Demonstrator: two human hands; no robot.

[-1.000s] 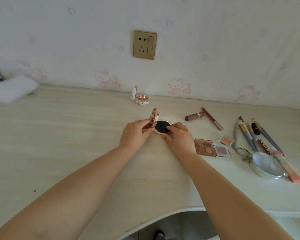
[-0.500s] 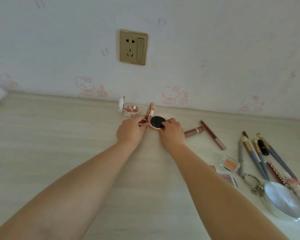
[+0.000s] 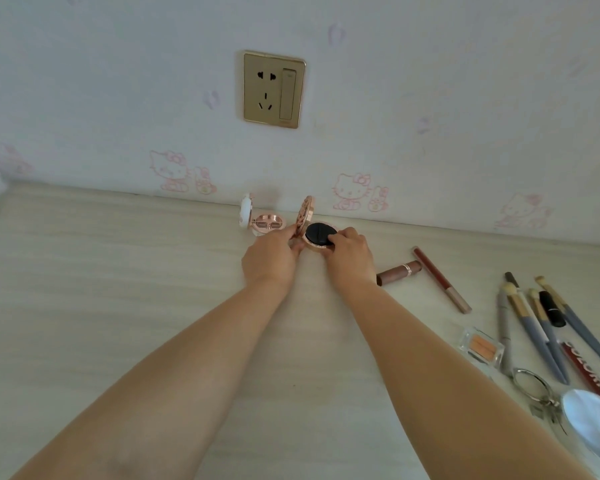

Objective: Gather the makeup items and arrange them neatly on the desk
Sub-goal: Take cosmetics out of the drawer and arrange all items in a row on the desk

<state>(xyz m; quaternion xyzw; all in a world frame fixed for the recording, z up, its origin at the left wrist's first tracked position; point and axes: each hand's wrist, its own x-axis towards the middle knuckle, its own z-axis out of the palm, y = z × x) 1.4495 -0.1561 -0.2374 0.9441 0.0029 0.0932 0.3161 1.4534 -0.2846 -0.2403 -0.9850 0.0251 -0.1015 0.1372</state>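
Left hand [image 3: 269, 258] pinching upright lid, right hand [image 3: 349, 254] pinching base of open compact [image 3: 317, 233] on surface [image 3: 153, 306] near wall, just beside, perhaps touching, second compact [image 3: 264, 223]. Could nudge it, or puff could slip out if tilted.

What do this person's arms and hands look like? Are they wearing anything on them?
Both forearms are bare from the bottom edge of the picture to the wrists: no sleeves show. The left hand and right hand have no gloves, and no watch, bracelet or ring can be seen. The fingernails are too small to make out.
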